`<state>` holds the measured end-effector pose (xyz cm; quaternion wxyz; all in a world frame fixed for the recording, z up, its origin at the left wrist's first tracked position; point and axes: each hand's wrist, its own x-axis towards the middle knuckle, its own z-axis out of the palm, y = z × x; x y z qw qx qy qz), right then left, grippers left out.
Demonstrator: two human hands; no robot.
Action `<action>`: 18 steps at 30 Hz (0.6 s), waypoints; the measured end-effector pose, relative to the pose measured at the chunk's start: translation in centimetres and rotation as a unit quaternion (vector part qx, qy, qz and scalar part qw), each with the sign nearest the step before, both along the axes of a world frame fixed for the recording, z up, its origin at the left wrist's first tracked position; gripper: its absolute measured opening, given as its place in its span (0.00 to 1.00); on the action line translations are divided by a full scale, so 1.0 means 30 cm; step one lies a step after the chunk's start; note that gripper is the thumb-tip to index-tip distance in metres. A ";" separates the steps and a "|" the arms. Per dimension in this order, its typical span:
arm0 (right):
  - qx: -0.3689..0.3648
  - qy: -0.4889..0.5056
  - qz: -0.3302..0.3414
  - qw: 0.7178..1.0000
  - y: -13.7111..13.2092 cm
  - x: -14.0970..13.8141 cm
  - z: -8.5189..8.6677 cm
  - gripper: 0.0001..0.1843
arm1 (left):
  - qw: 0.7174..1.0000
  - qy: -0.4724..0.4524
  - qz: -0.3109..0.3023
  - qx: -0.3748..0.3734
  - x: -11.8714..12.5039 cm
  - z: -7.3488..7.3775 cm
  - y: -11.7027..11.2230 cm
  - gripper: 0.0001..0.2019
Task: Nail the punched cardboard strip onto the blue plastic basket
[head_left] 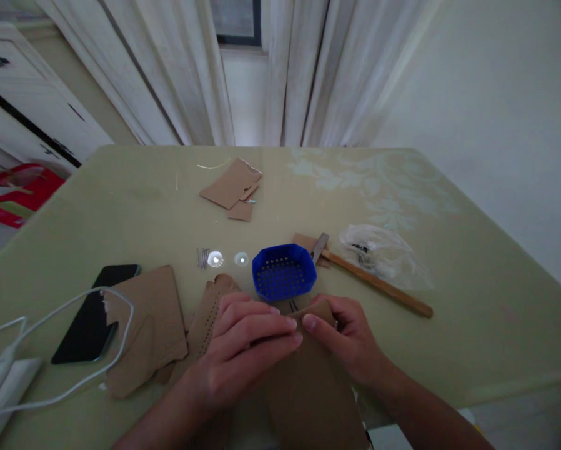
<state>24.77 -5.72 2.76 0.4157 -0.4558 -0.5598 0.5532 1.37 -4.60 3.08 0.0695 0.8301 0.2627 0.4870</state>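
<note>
Both hands grip one brown cardboard piece (pixel 308 387) at the table's near edge. My left hand (pixel 245 340) lies over its top left with the fingers curled down onto it. My right hand (pixel 343 334) pinches its top right corner, thumb pressed against the left fingertips. Just beyond the hands sits a small blue perforated basket (pixel 284 272). A perforated cardboard strip (pixel 210 312) lies under my left wrist.
A hammer (pixel 378 284) with a wooden handle lies right of the basket, beside a crumpled plastic bag (pixel 383 253). Nails (pixel 202 257) and two small discs lie left of the basket. Torn cardboard (pixel 144 325), a black phone (pixel 95 312), a white cable and more cardboard scraps (pixel 231 184) occupy the table.
</note>
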 end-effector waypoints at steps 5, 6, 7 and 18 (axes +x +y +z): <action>0.049 -0.019 0.004 0.999 -0.017 0.005 0.015 0.26 | 1.000 0.020 -0.012 -0.006 -0.028 0.006 -0.025 0.08; 0.057 -0.021 0.005 0.998 -0.018 0.006 0.016 0.26 | 0.999 0.030 -0.022 -0.007 -0.030 0.008 -0.031 0.09; 0.065 -0.022 0.006 0.998 -0.019 0.007 0.017 0.26 | 0.999 0.040 -0.030 -0.008 -0.030 0.009 -0.038 0.09; 0.103 -0.034 0.015 0.994 -0.028 0.004 0.040 0.25 | 0.999 0.022 0.016 -0.034 -0.012 0.000 -0.118 0.11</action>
